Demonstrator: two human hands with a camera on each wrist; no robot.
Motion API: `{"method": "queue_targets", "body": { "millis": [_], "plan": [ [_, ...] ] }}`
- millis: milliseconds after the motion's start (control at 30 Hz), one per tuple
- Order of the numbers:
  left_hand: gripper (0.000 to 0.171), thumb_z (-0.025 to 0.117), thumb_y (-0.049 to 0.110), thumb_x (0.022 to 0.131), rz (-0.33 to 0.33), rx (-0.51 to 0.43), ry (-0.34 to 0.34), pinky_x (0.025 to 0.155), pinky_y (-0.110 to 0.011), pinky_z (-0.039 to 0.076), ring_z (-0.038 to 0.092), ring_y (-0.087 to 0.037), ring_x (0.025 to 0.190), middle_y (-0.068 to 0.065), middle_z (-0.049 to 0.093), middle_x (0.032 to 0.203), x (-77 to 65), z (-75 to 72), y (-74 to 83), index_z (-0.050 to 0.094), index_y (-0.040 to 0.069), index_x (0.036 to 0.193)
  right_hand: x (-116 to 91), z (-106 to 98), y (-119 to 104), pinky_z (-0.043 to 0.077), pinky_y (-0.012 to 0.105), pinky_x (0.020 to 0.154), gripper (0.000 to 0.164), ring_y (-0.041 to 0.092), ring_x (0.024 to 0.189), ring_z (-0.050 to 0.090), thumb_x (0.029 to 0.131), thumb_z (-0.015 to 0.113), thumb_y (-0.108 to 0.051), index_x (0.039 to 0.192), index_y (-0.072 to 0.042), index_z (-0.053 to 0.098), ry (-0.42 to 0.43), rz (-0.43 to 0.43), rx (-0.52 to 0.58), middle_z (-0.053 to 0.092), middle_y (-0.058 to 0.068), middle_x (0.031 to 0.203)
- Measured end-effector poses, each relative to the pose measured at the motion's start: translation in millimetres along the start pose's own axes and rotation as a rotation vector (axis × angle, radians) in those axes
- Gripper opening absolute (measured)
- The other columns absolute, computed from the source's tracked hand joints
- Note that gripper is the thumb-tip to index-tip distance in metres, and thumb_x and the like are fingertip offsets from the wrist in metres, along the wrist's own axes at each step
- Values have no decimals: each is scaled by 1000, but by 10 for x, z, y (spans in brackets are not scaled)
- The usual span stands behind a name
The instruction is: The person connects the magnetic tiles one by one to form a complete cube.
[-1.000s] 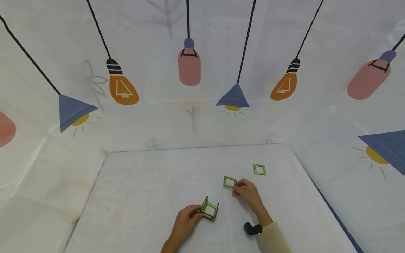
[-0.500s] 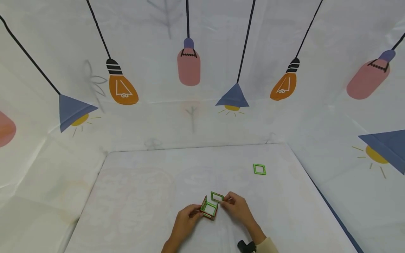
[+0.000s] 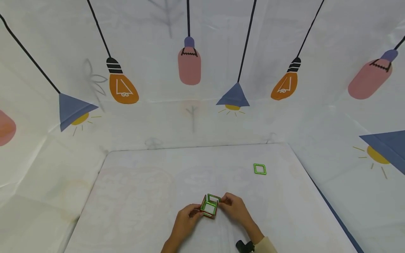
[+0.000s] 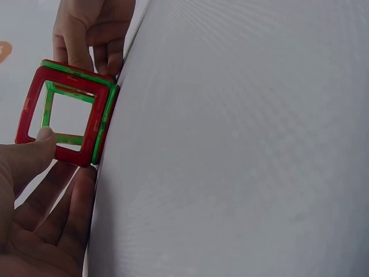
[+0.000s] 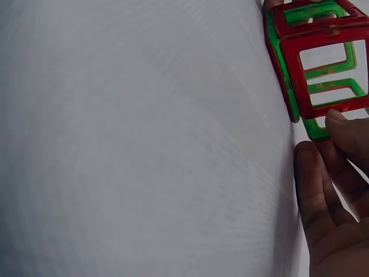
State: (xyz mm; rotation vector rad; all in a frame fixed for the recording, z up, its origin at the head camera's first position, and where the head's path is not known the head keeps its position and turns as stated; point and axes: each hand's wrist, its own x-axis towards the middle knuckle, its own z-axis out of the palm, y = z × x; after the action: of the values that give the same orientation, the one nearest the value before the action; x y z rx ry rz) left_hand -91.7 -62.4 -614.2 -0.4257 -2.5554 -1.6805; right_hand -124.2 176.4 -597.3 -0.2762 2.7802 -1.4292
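Note:
Low over the white table, my left hand (image 3: pixel 184 222) pinches the left side of a small open box of red and green magnetic tiles (image 3: pixel 209 214). In the left wrist view, its thumb presses a red square frame (image 4: pixel 72 154). My right hand (image 3: pixel 235 211) pinches a green square magnetic tile (image 3: pixel 213 195) against the far side of the box. From the right wrist, the thumb lies at the lower corner of a red frame (image 5: pixel 293 69), with green edges behind it. Whether the held tile is fully joined to the box is hard to tell.
Farther back on the right, another green square magnetic tile (image 3: pixel 255 169) lies flat on the white table (image 3: pixel 142 196). White sheets printed with lamps and bulbs (image 3: pixel 190 66) rise behind and at both sides. A black wrist device (image 3: pixel 245 247) sits by the right sleeve.
My right hand has brought the green tile toward me and leftward, from the table's middle to the box's far side. The left hand keeps its place on the box.

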Motion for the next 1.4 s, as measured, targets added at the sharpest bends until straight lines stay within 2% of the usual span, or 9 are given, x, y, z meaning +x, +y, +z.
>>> {"method": "queue_targets", "body": {
  "millis": [200,367,667,800,900,1067,1167,1267,1400],
  "plan": [
    [27,78,12,86,-1,7,2,73,-21,59,72,-13,86,-8,74,105,6,7,-4,71,5,110,12,4,25,54,21,66,6,0,75,62,88,77,-17,92,-17,71,-37,-13,0,75,-2,90],
    [26,77,13,86,-1,14,-4,72,-21,59,69,-6,85,-6,74,103,5,17,-12,71,5,110,-2,-4,14,54,21,67,9,0,76,62,89,76,-17,96,-15,71,-70,-31,8,74,-1,90],
    [30,76,18,88,-10,8,-26,72,-20,58,69,-4,86,-6,74,106,22,13,-21,69,8,115,-14,61,-22,50,19,62,15,-1,75,55,87,75,-5,101,-8,71,-49,-174,-99,65,-4,86],
    [42,77,17,87,-9,-25,-75,74,-20,59,70,-9,90,-10,71,115,44,-30,0,64,6,125,-15,92,-41,49,18,61,15,-1,73,52,84,75,-1,97,-9,71,-24,-183,-141,61,-6,83],
    [57,79,17,85,2,-13,-143,80,-22,59,68,-19,101,-11,67,124,90,-92,10,56,5,136,-8,102,-50,48,18,62,16,-2,73,51,84,74,-1,96,-10,70,-35,-158,-162,59,-7,83],
    [78,79,22,85,55,76,-291,101,-32,54,56,-30,128,-9,53,146,218,-197,8,40,7,151,0,100,-66,49,18,62,16,-2,74,52,86,73,-2,100,-9,70,-51,-135,-160,61,-6,85],
    [83,79,24,85,69,67,-356,110,-40,47,49,-31,137,-9,46,153,286,-222,9,35,10,154,8,97,-78,50,19,63,18,-1,75,55,87,73,-2,103,-9,71,-50,-148,-161,64,-5,87],
    [83,79,27,85,66,43,-385,112,-42,44,47,-30,139,-7,48,152,319,-220,14,35,12,154,27,91,-77,51,19,64,18,2,77,59,88,73,-4,106,-9,70,-56,-165,-166,67,-2,91],
    [83,82,30,81,67,8,-360,114,-40,44,50,-29,137,-7,55,146,315,-174,5,40,10,150,45,24,-45,54,21,68,21,4,81,62,90,72,-7,111,-9,70,-82,-153,-148,70,0,99]
  ]
}}
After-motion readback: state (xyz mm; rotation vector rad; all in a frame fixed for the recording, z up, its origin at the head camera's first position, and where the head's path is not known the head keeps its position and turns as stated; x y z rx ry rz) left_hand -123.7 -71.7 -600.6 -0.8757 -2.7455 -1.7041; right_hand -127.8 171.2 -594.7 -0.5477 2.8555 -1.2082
